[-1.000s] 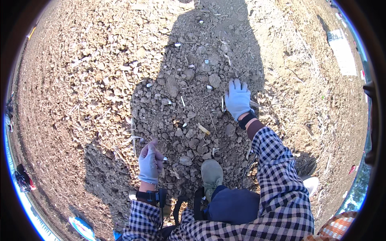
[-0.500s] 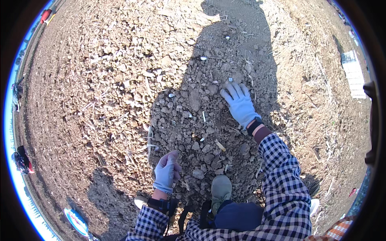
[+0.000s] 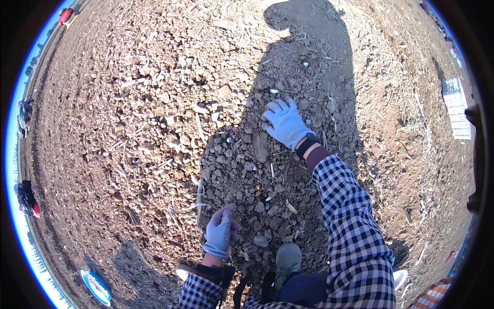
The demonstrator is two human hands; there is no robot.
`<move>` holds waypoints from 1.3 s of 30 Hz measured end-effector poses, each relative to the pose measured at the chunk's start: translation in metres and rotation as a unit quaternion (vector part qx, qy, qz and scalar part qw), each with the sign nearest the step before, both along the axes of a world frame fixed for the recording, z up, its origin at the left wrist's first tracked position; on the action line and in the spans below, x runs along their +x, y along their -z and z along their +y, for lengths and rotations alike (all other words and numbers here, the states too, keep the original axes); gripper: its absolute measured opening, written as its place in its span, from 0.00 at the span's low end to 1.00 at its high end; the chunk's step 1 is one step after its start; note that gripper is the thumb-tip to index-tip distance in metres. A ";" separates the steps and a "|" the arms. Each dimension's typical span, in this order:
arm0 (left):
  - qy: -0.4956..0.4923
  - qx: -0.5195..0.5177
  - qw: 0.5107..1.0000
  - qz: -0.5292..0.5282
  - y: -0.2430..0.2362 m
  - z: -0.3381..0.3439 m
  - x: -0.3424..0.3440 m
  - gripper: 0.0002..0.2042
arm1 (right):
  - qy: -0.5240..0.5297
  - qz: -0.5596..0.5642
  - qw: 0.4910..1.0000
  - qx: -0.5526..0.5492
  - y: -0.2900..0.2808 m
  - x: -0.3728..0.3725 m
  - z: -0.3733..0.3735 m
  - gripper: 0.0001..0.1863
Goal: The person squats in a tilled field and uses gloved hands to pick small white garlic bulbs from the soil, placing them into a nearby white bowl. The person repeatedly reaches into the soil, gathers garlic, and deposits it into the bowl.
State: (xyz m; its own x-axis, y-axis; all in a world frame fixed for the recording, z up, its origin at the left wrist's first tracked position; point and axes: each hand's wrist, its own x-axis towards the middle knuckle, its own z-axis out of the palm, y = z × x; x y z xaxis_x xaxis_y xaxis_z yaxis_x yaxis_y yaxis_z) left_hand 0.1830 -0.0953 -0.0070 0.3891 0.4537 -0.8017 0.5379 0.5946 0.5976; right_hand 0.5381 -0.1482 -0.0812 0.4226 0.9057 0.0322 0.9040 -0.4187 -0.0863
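Head view: the right hand (image 3: 284, 122) was partly spread, the left hand (image 3: 220, 233) curled, contents indeterminable; white pieces (image 3: 268, 199) already lay on soil (image 3: 237, 191) between and beyond them, remainder unclear.

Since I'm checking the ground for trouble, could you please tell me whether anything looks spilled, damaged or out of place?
Nothing clearly stands out: small white pieces lie here and there on the cloddy soil, one just beyond the right hand, but nothing looks plainly spilled or damaged.
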 end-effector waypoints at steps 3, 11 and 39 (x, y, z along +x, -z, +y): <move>-0.006 0.007 1.000 0.010 0.003 0.007 -0.002 0.16 | 0.002 -0.013 0.998 0.063 0.005 0.020 -0.028 0.19; -0.028 -0.012 0.999 -0.008 0.006 0.008 -0.013 0.15 | 0.196 -0.010 0.978 0.076 0.008 0.033 -0.063 0.28; 0.053 0.084 0.974 -0.205 -0.040 -0.023 -0.007 0.22 | 0.231 0.111 0.963 -0.084 -0.038 -0.271 -0.351 0.28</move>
State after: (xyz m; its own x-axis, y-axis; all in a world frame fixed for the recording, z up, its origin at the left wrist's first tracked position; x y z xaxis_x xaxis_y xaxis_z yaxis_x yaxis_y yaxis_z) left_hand 0.1763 -0.1182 0.0325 0.7133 0.5045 -0.4866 0.2865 0.4236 0.8593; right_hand 0.2668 -0.4996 -0.0429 0.7609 0.6049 -0.2348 0.5859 -0.7960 -0.1518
